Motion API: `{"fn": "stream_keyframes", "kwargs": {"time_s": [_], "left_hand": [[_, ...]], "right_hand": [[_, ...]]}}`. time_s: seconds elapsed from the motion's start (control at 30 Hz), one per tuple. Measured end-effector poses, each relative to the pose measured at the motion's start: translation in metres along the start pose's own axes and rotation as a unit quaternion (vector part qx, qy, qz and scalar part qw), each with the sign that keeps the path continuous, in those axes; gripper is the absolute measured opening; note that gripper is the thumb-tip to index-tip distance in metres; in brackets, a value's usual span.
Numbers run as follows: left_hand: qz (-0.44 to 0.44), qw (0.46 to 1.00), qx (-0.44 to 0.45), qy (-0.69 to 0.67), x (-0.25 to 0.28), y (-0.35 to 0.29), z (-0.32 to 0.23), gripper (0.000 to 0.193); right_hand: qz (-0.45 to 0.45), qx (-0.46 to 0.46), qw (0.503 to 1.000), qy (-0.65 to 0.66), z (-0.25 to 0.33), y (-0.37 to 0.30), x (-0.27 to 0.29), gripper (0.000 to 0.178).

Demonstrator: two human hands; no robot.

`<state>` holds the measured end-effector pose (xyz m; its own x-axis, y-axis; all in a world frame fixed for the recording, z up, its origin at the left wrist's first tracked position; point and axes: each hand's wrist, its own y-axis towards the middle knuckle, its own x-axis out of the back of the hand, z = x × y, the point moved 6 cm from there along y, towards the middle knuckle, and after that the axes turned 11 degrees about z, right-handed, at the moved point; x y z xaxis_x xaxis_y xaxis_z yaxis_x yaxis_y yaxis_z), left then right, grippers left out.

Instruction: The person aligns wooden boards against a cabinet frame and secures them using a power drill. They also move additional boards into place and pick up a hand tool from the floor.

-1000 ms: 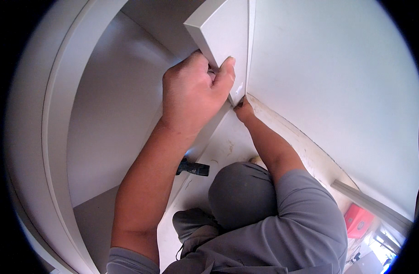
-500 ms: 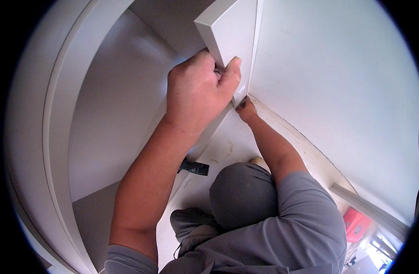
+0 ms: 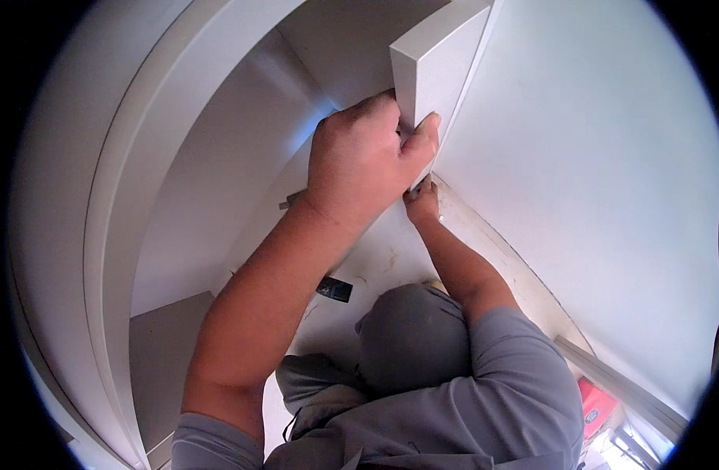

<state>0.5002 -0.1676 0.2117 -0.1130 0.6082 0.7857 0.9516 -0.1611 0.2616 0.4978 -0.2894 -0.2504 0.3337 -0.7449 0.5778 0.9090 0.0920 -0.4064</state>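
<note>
My left hand (image 3: 363, 153) is closed around the edge of a pale grey cabinet panel (image 3: 447, 66), its thumb pressed on the panel's right face. The panel stands upright, close beside the white wall (image 3: 594, 149). Farther down, my right hand (image 3: 423, 204) touches the panel's lower end near the floor, with its fingers curled against it. Part of its grip is hidden behind the panel. A black tool part (image 3: 336, 289) shows on the floor beside my left forearm; the forearm covers the rest of it.
A tall pale cabinet side (image 3: 108, 196) curves along the left, with the cabinet's grey inside (image 3: 210, 180) behind it. A small metal piece (image 3: 291, 200) shows past my left wrist. At the lower right are a long grey strip (image 3: 622, 384) and a red case (image 3: 597, 406).
The panel and my left hand have shifted right and slightly down in view. More of the cabinet's inside and a small metal piece show past my left wrist. Both hands keep their places on the panel.
</note>
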Motion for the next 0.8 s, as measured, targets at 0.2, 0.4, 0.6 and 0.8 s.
{"fn": "stream_keyframes", "kwargs": {"time_s": [0.2, 0.4, 0.6, 0.8], "left_hand": [[0.074, 0.995, 0.067, -0.001, -0.025, -0.016, 0.027, 0.041], [0.138, 0.983, 0.068, 0.103, -0.045, -0.015, 0.032, 0.042], [0.130, 0.983, 0.084, 0.098, -0.042, -0.014, 0.027, 0.051], [0.099, 0.987, 0.068, 0.104, -0.044, -0.015, 0.029, 0.049]], "right_hand": [[0.024, -0.006, 0.999, 0.041, 0.002, 0.006, 0.001, 0.109], [0.026, 0.001, 1.000, 0.011, 0.003, 0.003, 0.007, 0.106], [0.047, -0.009, 0.999, -0.009, 0.006, 0.002, 0.012, 0.105], [0.043, -0.009, 0.999, -0.002, 0.006, 0.003, 0.013, 0.107]]}}
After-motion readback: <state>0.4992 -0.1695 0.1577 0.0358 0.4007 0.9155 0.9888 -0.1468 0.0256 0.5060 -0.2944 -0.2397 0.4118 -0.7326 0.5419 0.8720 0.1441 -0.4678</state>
